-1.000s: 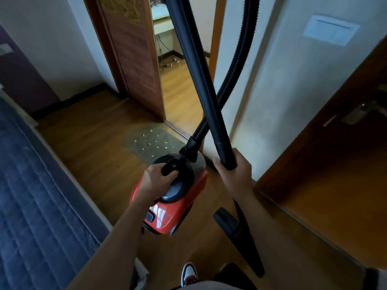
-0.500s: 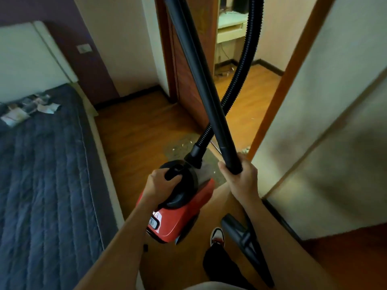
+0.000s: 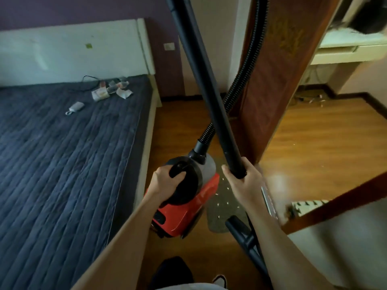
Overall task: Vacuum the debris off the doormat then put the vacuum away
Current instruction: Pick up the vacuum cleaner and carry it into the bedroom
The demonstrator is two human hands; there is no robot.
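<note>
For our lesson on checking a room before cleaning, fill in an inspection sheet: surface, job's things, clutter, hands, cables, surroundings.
Surface: glossy brown wooden floor.
Job's things: grey doormat strewn with white debris; red canister vacuum, in hand.
Clutter: papers and packets, small grey pouch on dark blue quilted bed.
Hands: left hand grips vacuum's black handle; right hand grips black rigid tube.
Cables: black ribbed hose; thin black cable on bed.
Surroundings: carved brown wooden door, open; white headboard.

No text, brand or number can be read. Nothing legible is made out on the vacuum [image 3: 184,212]. Print on the packets [image 3: 101,94] on the bed [image 3: 62,164] is blurred.
</note>
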